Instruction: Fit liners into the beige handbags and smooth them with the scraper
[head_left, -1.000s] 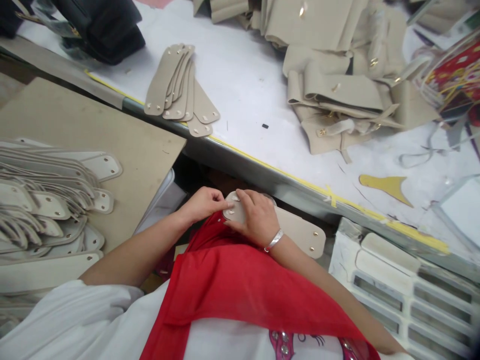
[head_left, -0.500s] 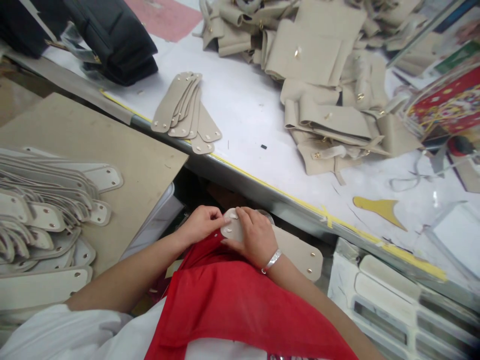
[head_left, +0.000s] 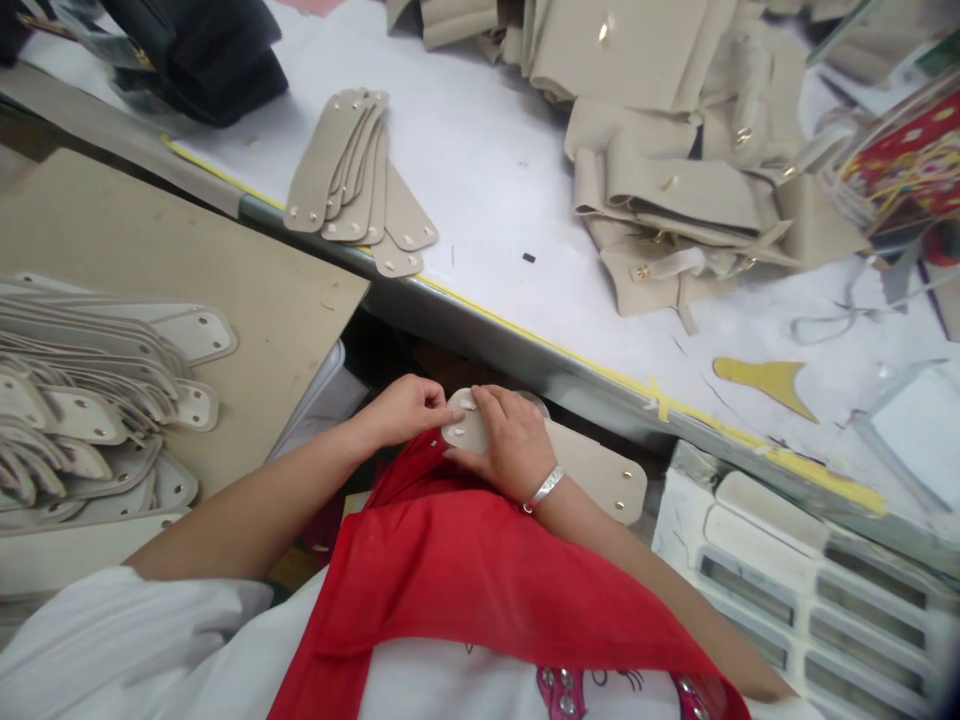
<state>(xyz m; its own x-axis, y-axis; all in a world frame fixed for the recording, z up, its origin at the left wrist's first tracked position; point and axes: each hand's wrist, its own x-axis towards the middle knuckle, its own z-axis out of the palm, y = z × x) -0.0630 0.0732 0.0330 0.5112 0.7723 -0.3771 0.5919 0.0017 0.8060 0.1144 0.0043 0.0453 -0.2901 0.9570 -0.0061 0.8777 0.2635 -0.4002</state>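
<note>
A long beige strap piece [head_left: 592,462] with rounded ends and metal studs lies over my lap, just below the table edge. My right hand [head_left: 514,440] grips it near its left end, thumb below and fingers on top; a silver bracelet is on that wrist. My left hand [head_left: 412,408] is closed, its fingertips pinched at the strap's left end beside small whitish bits over the studs. What the pinch holds is too small to make out. Red cloth [head_left: 480,560] covers my lap under both hands.
Fanned beige strap pieces [head_left: 352,170] lie at the table's edge. Beige bag parts [head_left: 675,200] are heaped behind, with a black bag [head_left: 202,50] at back left. Many strap pieces [head_left: 97,400] cover the board at left. A white slatted stool [head_left: 795,570] stands at lower right.
The view has tilted slightly, so the table and its contents sit higher in the picture. Both hands keep nearly the same hold on the strap piece.
</note>
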